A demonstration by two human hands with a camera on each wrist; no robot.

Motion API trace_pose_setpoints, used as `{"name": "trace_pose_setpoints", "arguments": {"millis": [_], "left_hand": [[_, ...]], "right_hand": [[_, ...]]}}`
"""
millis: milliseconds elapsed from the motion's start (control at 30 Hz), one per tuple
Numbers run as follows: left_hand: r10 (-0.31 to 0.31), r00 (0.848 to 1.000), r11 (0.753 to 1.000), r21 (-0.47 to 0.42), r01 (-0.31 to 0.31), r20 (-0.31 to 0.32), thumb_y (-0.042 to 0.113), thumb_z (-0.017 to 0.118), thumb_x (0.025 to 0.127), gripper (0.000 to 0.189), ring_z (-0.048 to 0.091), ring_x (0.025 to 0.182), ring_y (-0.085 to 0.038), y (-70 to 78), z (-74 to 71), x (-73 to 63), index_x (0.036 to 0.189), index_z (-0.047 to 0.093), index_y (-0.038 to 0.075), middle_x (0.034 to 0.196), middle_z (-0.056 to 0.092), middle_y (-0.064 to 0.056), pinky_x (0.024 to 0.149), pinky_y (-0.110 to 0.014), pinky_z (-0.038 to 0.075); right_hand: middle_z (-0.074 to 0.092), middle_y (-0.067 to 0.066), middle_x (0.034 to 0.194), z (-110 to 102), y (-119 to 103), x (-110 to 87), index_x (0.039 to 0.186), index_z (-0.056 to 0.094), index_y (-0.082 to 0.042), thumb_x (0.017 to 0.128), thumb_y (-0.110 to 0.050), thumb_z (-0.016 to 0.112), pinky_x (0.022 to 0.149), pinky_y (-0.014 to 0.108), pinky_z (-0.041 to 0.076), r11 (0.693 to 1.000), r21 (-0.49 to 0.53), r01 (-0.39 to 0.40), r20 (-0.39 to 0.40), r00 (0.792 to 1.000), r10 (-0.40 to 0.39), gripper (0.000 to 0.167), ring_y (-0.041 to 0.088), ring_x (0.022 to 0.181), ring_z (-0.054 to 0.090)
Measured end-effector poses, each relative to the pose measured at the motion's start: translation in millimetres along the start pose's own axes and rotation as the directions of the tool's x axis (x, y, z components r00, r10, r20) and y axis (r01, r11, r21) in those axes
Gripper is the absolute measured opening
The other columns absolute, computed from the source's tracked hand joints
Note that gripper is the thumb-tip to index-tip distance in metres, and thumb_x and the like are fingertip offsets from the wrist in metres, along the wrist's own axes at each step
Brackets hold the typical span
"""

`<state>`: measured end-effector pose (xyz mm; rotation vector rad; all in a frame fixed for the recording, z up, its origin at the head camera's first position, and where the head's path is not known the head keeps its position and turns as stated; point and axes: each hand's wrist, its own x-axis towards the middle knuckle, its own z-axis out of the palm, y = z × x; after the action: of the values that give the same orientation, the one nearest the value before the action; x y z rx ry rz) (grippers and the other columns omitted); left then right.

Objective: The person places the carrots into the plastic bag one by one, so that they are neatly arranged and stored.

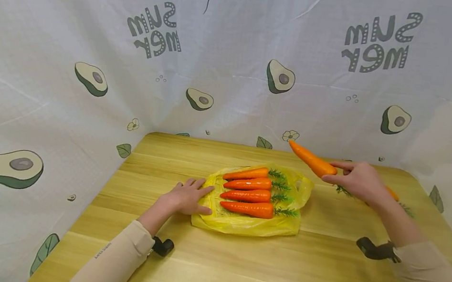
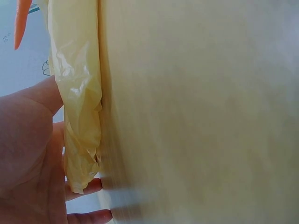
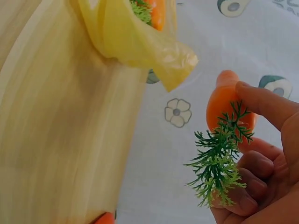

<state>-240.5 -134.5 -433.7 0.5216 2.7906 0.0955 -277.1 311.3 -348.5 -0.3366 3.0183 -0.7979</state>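
Observation:
Between thumb and fingers my right hand (image 1: 361,181) pinches an orange carrot (image 1: 312,161) by its thick, leafy end, raised above the table with the tip pointing to the far left. Its green top (image 3: 219,163) dangles below the fingers in the right wrist view. Several carrots (image 1: 249,195) lie side by side on a flat yellow plastic bag (image 1: 235,226), tips to the left. My left hand (image 1: 189,197) rests with spread fingers on the bag's left edge. In the left wrist view, the crumpled bag edge (image 2: 79,107) lies against that hand.
Another carrot (image 1: 392,193) lies on the wooden table (image 1: 233,272) at the right, partly hidden behind my right wrist. A white cloth (image 1: 236,65) with avocado prints hangs behind the table. Dark cameras (image 1: 162,247) sit on both wrists.

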Motion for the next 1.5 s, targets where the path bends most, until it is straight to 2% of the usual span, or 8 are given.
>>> {"name": "trace_pose_setpoints", "arguments": {"millis": [400, 867, 1200, 1333, 1500], "left_hand": [[-0.001, 1.0, 1.0, 0.003, 0.001, 0.006, 0.064, 0.055, 0.095, 0.079, 0.019, 0.153, -0.039, 0.2, -0.7, -0.1, 0.161, 0.027, 0.029, 0.169, 0.017, -0.01, 0.116, -0.064, 0.025], [-0.01, 1.0, 1.0, -0.011, 0.01, 0.026, 0.063, 0.056, 0.095, 0.079, 0.018, 0.154, -0.038, -2.1, -1.7, 5.1, 0.161, 0.028, 0.032, 0.169, 0.017, -0.008, 0.117, -0.067, 0.021], [-0.021, 0.999, 1.0, -0.011, 0.021, 0.044, 0.063, 0.058, 0.094, 0.079, 0.017, 0.154, -0.037, -2.6, -5.0, 6.3, 0.161, 0.027, 0.033, 0.169, 0.016, -0.006, 0.118, -0.065, 0.02], [-0.018, 0.999, 1.0, -0.017, 0.018, 0.04, 0.061, 0.059, 0.094, 0.079, 0.018, 0.154, -0.037, -3.3, -5.9, 7.3, 0.161, 0.028, 0.032, 0.169, 0.017, -0.007, 0.118, -0.066, 0.02], [-0.016, 0.999, 1.0, -0.021, 0.016, 0.039, 0.061, 0.06, 0.094, 0.079, 0.018, 0.154, -0.038, -4.1, -6.7, 7.8, 0.16, 0.029, 0.032, 0.169, 0.017, -0.007, 0.117, -0.066, 0.021]], "right_hand": [[0.024, -0.004, 0.059, -1, -27, 7.5, 0.138, 0.06, 0.0, 0.086, -0.049, 0.077, 0.046, 0.027, 0.025, 0.997, 0.061, 0.053, 0.085, 0.995, -0.058, 0.074, 0.011, 0.047, 0.026], [0.031, -0.004, 0.057, 11, -47, 24.5, 0.132, 0.066, -0.001, 0.083, -0.042, 0.082, 0.047, 0.026, 0.026, 0.992, 0.033, 0.124, 0.165, 0.978, -0.128, 0.066, 0.012, 0.048, 0.031], [0.025, -0.006, 0.055, 17, -59, 40.8, 0.13, 0.068, -0.002, 0.083, -0.037, 0.083, 0.048, 0.025, 0.022, 0.97, 0.02, 0.243, 0.25, 0.938, -0.24, 0.06, 0.009, 0.048, 0.019], [0.028, -0.006, 0.055, 21, -67, 48.1, 0.129, 0.069, -0.002, 0.083, -0.033, 0.082, 0.05, 0.025, 0.023, 0.96, 0.014, 0.278, 0.284, 0.92, -0.27, 0.056, 0.009, 0.049, 0.022], [0.036, -0.005, 0.057, 29, -74, 60.0, 0.127, 0.07, -0.004, 0.083, -0.03, 0.082, 0.052, 0.026, 0.029, 0.949, -0.017, 0.314, 0.33, 0.898, -0.291, 0.052, 0.011, 0.049, 0.032]]}}
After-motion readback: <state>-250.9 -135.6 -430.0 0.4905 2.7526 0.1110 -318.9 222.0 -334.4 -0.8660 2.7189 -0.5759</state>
